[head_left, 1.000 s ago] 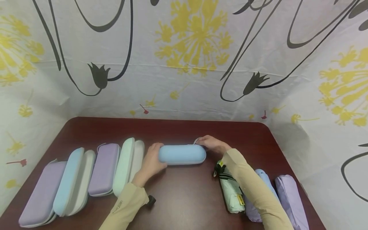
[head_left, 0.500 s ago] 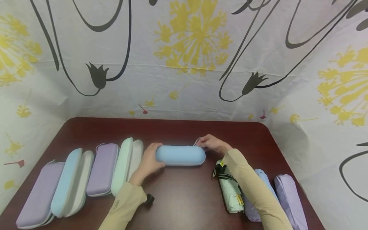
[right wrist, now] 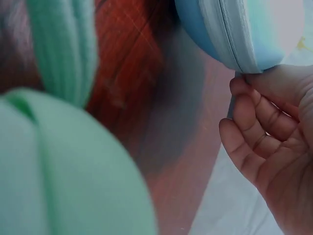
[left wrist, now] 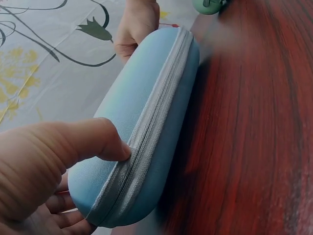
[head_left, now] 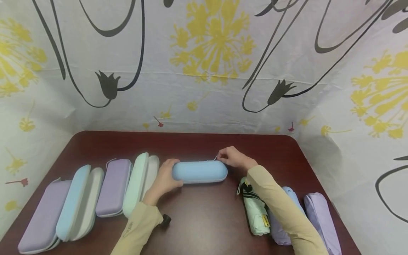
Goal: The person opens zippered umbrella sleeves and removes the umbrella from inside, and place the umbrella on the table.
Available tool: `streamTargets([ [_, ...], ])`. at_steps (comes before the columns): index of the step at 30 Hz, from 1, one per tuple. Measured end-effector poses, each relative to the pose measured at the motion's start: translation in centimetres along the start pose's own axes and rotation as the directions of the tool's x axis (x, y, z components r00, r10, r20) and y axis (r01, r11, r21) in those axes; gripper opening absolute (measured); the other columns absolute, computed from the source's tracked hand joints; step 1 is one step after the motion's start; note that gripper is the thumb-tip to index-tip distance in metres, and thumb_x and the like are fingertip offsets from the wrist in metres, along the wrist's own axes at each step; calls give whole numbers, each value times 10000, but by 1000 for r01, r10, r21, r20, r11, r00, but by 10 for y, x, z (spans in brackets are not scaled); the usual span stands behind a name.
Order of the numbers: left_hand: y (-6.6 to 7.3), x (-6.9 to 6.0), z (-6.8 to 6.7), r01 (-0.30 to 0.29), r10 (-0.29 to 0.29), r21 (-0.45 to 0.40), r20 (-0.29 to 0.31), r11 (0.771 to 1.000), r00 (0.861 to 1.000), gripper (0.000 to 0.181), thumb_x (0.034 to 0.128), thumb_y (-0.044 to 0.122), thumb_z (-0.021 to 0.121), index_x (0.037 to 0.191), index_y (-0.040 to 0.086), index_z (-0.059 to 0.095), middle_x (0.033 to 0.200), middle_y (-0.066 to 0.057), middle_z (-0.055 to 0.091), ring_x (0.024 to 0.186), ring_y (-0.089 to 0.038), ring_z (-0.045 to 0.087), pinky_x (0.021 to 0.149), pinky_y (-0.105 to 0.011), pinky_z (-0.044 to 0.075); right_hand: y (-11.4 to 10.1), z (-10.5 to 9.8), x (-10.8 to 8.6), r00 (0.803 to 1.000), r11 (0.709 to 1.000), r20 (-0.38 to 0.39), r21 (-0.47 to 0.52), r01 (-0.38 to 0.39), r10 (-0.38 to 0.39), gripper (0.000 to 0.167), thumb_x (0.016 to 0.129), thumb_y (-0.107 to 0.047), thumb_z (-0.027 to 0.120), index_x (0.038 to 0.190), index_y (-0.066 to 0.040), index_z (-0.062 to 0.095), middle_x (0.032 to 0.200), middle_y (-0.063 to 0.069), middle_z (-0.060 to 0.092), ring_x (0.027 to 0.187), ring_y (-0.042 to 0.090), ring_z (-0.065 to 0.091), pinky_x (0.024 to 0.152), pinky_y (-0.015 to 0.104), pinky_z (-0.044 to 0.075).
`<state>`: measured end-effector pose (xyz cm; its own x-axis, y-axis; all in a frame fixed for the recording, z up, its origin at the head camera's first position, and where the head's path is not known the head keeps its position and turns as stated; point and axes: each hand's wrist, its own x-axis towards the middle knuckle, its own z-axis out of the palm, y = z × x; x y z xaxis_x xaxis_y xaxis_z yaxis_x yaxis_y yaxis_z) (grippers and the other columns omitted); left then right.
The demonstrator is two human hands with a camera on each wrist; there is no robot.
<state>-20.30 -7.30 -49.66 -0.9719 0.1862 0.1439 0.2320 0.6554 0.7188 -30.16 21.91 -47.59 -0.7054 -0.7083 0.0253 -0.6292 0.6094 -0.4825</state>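
Observation:
A light-blue zippered hard case (head_left: pixel 199 172) lies crosswise in the middle of the table. Its grey zip band (left wrist: pixel 151 117) runs along the side and looks closed where it shows in the left wrist view. My left hand (head_left: pixel 165 177) grips the case's left end, with the thumb pressing the edge of the zip band. At the far right corner, my right hand (head_left: pixel 235 158) pinches a thin grey pull strap (head_left: pixel 215 157) between thumb and curled fingers. The zip slider itself is hidden. In the right wrist view the right fingers (right wrist: pixel 247 110) are just beside the case's end.
On the left stand purple cases (head_left: pixel 114 187), an open light-blue case (head_left: pixel 73 203) and an open mint case (head_left: pixel 136 186). A folded mint umbrella (head_left: pixel 257 216) and folded purple umbrella (head_left: pixel 323 221) lie right, partly beneath the right forearm. A patterned cloth (head_left: pixel 204 99) hangs behind the table.
My right hand has risen slightly and moved a little away from me, still at the pull strap. The left hand and the blue case have shifted slightly left.

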Motion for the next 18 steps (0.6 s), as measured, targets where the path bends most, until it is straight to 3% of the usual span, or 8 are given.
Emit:
streamTargets([
  [5,-1,0,1,-21,21,20,-17,1000,1000,714,572,102,805,1208,-40,512,1183,-162,535,1097,-308,487,925,-463,429,-4,-7,-4,999,996,18,-83,28,-27,88,856,-40,625,791,-95,647,763,-23,623,671,96,508,624,259,457],
  [10,0,-2,-1,-25,26,44,-28,999,999,704,558,114,807,1180,-51,523,1152,-165,546,1070,-304,495,912,-452,437,-8,-14,-13,999,994,49,-109,-5,11,57,831,-20,639,789,-54,658,701,-35,580,634,93,474,593,252,438],
  [18,-1,-1,2,-16,18,56,-36,998,999,698,552,132,808,1169,-43,531,1141,-157,554,1056,-300,503,897,-444,447,-16,-18,-28,992,992,84,-95,-88,96,122,811,-13,639,730,-104,633,668,-55,546,609,87,447,570,245,413],
])
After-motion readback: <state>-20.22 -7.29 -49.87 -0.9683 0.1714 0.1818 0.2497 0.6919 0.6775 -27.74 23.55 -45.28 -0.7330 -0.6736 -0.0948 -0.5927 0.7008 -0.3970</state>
